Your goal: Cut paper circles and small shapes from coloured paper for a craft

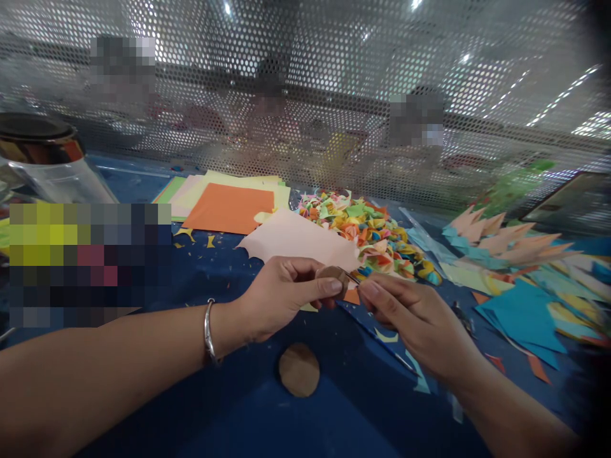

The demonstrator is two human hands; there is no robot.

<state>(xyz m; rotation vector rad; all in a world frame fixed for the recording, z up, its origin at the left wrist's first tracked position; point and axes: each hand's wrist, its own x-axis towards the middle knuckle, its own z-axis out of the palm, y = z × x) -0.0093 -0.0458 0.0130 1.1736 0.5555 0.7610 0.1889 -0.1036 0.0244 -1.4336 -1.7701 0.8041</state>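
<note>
My left hand [298, 289], with a silver bangle on the wrist, pinches a small brown disc [340, 280] that looks like cardboard. My right hand [405, 312] is closed on a thin dark pointed tool [352, 277], whose tip meets the disc; its exact kind is too small to tell. Below my hands a second brown disc [299, 369] lies flat on the blue table [214, 407]. Just behind them is a pale pink paper sheet [298, 238] with scalloped edges. A slim blue stick [379, 340] lies under my right hand.
Coloured paper sheets with an orange one [231, 208] on top lie at the back left. A heap of folded paper pieces [377, 238] is beyond my right hand. Blue paper [522, 318] and spiky folded pieces [506, 235] lie right. A clear jar [52, 172] stands left, before a perforated metal panel [305, 76].
</note>
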